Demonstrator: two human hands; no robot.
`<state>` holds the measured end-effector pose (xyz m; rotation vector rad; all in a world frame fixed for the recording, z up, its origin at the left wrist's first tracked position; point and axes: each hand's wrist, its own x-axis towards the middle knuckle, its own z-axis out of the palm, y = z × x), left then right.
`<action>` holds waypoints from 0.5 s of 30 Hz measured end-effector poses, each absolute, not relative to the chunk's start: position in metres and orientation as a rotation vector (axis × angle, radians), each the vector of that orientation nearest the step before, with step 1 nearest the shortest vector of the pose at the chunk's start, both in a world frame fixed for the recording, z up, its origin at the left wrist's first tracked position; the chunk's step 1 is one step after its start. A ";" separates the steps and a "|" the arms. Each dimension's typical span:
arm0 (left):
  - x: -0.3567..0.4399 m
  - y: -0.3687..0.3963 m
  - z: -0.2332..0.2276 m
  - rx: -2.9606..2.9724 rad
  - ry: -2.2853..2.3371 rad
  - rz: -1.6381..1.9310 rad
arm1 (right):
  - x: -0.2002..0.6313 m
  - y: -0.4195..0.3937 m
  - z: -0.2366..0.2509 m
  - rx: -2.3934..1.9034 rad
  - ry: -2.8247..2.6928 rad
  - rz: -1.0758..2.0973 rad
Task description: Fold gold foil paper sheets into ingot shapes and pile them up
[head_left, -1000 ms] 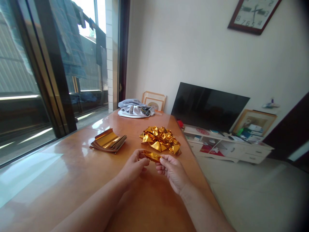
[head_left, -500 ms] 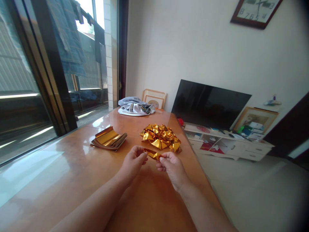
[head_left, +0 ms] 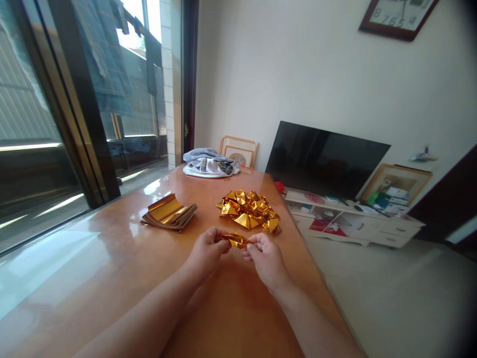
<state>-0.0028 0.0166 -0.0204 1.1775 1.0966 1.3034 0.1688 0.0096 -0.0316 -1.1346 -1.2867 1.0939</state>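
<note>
Both of my hands pinch one small piece of gold foil paper just above the wooden table. My left hand grips its left end and my right hand grips its right end. Just beyond the hands lies a pile of folded gold foil pieces. A stack of flat gold foil sheets, its top sheet curled up, rests to the left of that pile.
A bundle of grey and white cloth lies at the table's far end, with picture frames behind it. A dark television leans on a low white cabinet to the right. A glass sliding door runs along the left.
The foil piece has been pressed narrower between my fingers and the hands have drawn slightly closer. The view has tilted down a little.
</note>
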 end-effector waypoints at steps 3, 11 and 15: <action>-0.004 0.017 -0.021 1.192 1.110 1.301 | 0.168 0.009 -0.033 -1.136 -1.286 1.099; -0.004 0.017 -0.020 1.119 1.082 1.304 | 0.169 0.010 -0.032 -1.123 -1.290 1.102; -0.005 0.017 -0.018 1.034 1.055 1.289 | 0.170 0.010 -0.029 -1.138 -1.303 1.114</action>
